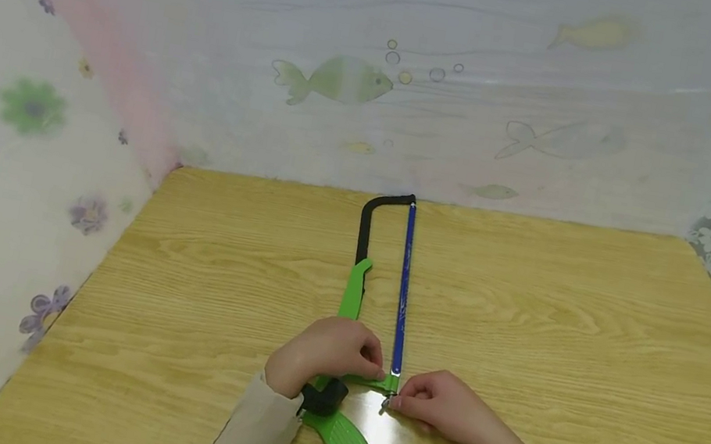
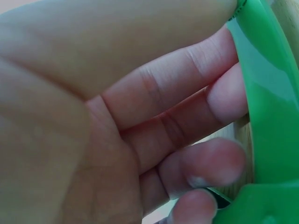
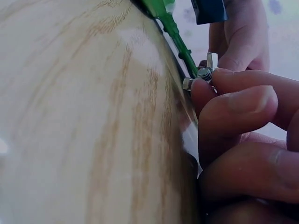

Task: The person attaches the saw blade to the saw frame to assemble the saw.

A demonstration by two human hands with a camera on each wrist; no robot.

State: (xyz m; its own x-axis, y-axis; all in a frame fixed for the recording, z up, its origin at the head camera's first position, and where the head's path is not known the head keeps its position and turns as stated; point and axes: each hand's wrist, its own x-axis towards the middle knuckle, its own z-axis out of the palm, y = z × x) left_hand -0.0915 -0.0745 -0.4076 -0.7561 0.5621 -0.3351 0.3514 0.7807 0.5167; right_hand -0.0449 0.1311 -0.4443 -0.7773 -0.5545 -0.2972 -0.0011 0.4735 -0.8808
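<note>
- The hacksaw (image 1: pixel 352 297) lies at the hands, its long axis pointing away from the person, the blue blade (image 1: pixel 405 286) reaching out beyond both.
- The left hand (image 1: pixel 331 350) grips the green crosspiece (image 1: pixel 375 383) by the blade's near end.
- The right hand (image 1: pixel 454 412), just beside it and nearer the wing nut (image 3: pixel 204 73), pinches that nut.
- Beneath the hands, a glossy wood-grain table (image 1: pixel 558 329); beyond them, a fish-patterned sheet (image 1: pixel 211 69); off to their left, flowered cloth (image 1: pixel 30 165).
</note>
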